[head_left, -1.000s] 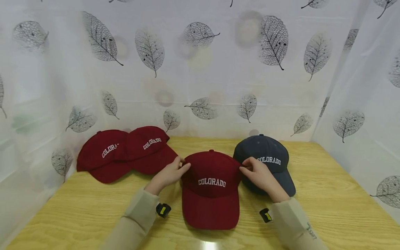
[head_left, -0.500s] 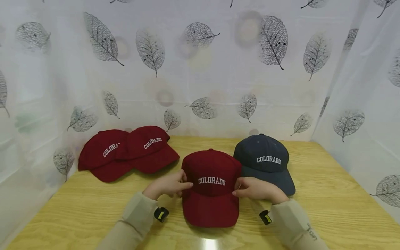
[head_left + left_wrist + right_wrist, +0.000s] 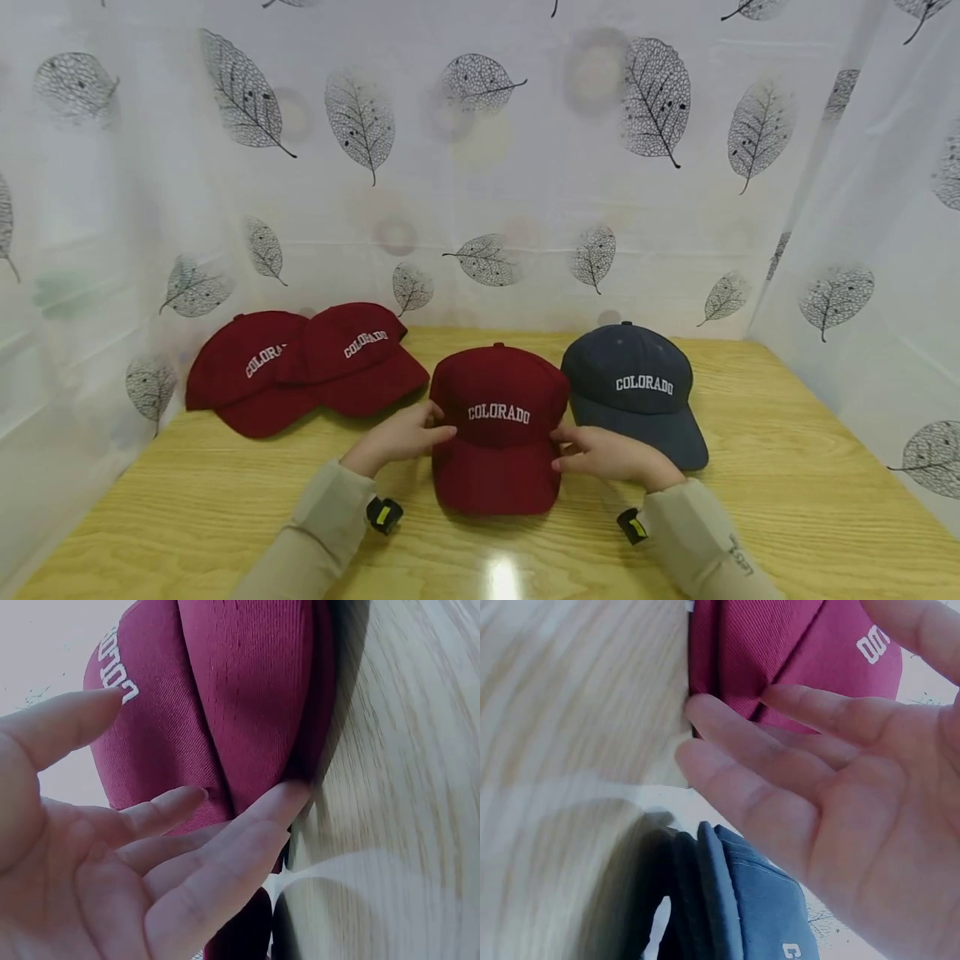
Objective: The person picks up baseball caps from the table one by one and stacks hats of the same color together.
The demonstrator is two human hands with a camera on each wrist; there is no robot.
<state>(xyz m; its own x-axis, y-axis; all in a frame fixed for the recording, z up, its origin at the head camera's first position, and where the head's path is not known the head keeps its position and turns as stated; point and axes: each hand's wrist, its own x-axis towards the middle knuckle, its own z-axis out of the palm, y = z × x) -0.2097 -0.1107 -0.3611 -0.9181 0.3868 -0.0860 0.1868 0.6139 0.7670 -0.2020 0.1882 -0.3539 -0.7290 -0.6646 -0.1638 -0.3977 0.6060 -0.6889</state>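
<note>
In the head view a dark red baseball cap [image 3: 495,479] with white COLORADO lettering sits at the middle of the table, brim toward me. My left hand [image 3: 405,435] lies at its left side. The left wrist view shows those fingers [image 3: 225,881] extended, tips against the cap's side and brim edge. On the opposite side is my right hand [image 3: 611,454], its fingers [image 3: 742,742] straight too and touching the brim's side. Both thumbs stand apart from the fingers. Just behind my right hand sits a navy cap [image 3: 630,350] with the same lettering.
Two more red caps overlap at the back left: one [image 3: 225,367] farther left, partly covered by the other [image 3: 352,329]. They rest on a light wooden table [image 3: 787,500]. A white curtain [image 3: 525,192] with leaf prints encloses the back and sides.
Both hands came down from the crown to the brim's sides. The middle red cap then slid back, away from me, and slightly left. The other caps stayed put.
</note>
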